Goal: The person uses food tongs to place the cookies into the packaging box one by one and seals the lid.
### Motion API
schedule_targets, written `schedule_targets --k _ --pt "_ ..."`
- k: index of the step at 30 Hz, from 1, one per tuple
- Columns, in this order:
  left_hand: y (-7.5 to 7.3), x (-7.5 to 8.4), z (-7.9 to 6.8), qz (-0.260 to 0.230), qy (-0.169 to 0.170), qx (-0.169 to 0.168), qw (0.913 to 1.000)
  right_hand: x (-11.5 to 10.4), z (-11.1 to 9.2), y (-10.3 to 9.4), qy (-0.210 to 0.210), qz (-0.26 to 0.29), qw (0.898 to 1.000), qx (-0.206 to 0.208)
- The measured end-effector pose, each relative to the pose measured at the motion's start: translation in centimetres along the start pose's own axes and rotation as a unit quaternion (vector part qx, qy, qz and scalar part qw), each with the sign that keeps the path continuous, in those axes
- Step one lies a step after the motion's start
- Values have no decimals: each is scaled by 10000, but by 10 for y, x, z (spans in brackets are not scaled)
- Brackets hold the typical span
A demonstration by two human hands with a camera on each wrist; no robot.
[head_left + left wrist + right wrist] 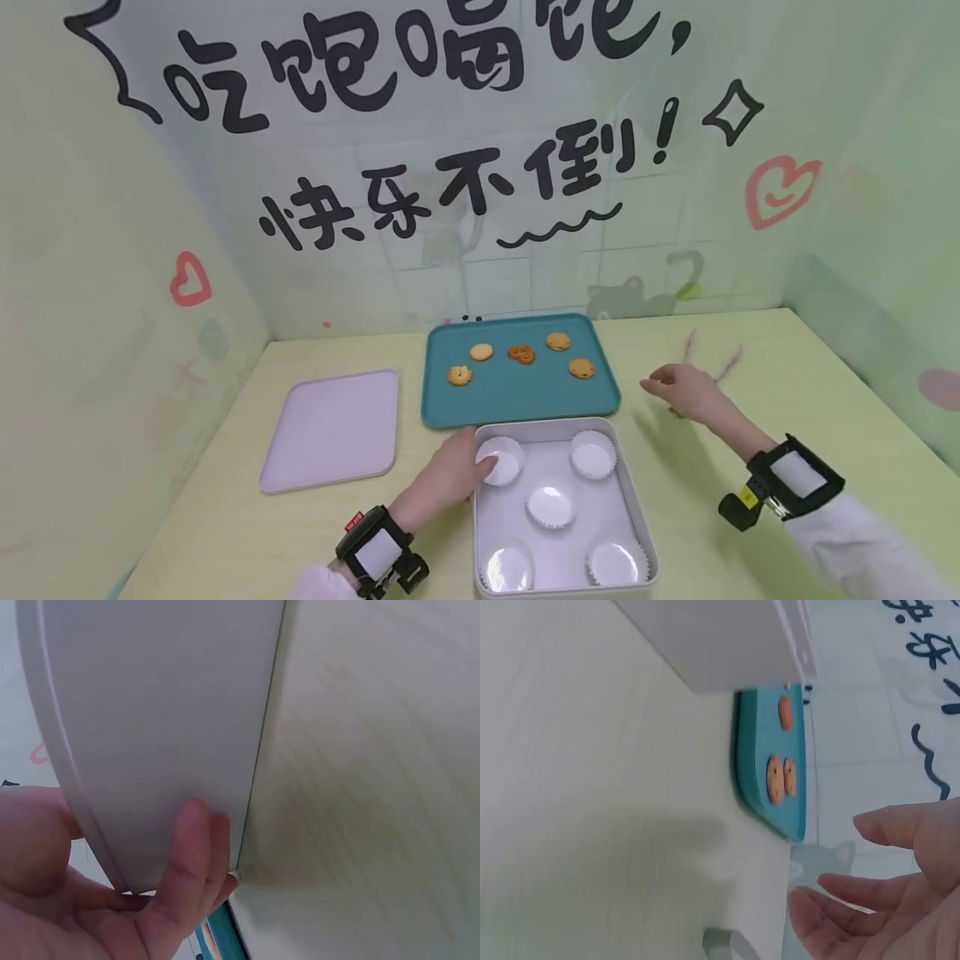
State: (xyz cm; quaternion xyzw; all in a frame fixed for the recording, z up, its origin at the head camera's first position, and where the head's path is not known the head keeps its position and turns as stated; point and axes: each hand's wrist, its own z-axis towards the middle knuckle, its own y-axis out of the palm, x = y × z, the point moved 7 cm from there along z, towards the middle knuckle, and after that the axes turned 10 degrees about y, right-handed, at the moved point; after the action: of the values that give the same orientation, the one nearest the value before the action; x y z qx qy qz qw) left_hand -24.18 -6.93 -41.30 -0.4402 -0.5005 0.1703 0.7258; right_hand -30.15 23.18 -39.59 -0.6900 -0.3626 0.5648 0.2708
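My left hand [447, 468] grips the far left corner of a white rectangular box [573, 542]. The thumb hooks over the rim, while the fingers press the outer wall [142, 735] in the left wrist view. Inside the box sit several white fluted paper cups [551, 507], one of them beside the thumb. Over the table on the right, my right hand [686, 390] hovers with its fingers loosely bent and nothing between them. Just behind it lie pale pink tongs [729, 363], their two arms spread and partly hidden by the hand.
Behind the box, a teal tray [517, 396] carries several cookies, among them a pretzel-shaped one [521, 355], a flower-shaped one [460, 376] and a round plain one [482, 352]. A flat lilac tray [333, 433] lies on the left. A printed cloth backdrop [465, 275] stands at the table's rear.
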Motion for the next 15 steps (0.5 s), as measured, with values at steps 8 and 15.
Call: schedule_targets --k 8,15 --pt "8 8 -22 -236 -545 26 9982 41 31 -31 943 -1050 9867 803" --pt "12 9 -33 -185 -459 206 9986 64 48 -32 1712 -1245 9709 1116"
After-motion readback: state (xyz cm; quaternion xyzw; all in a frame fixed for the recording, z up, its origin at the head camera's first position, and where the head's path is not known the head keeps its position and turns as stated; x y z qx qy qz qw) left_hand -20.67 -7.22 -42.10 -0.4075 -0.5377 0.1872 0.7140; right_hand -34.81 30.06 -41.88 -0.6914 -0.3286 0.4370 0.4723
